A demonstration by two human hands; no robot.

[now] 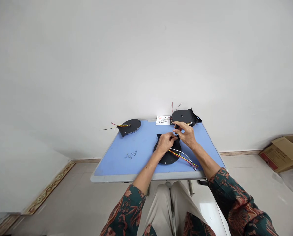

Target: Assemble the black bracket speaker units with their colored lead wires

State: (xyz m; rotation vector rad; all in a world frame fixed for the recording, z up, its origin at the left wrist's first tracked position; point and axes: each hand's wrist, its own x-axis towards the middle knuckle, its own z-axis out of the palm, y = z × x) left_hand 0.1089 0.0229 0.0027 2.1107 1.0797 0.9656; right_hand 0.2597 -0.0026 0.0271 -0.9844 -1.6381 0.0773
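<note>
A black round plate [169, 159] with a flared end lies on the blue table in front of me. Red, yellow and white wires [185, 158] trail from it to the right. My right hand [187, 134] is closed round a short black-handled screwdriver [177, 127], held upright with its tip down at the plate's far end. My left hand [165, 143] rests on the plate, thumb and fingers pinched close to that tip. Whatever sits in the pinch is too small to make out.
Several loose screws [130, 155] lie on the blue tabletop [117, 165]. A second black disc [134, 126] with wires is at the back left. Another black disc assembly [182, 115] and a printed sheet [163, 120] are at the back right. A cardboard box [283, 152] stands on the floor.
</note>
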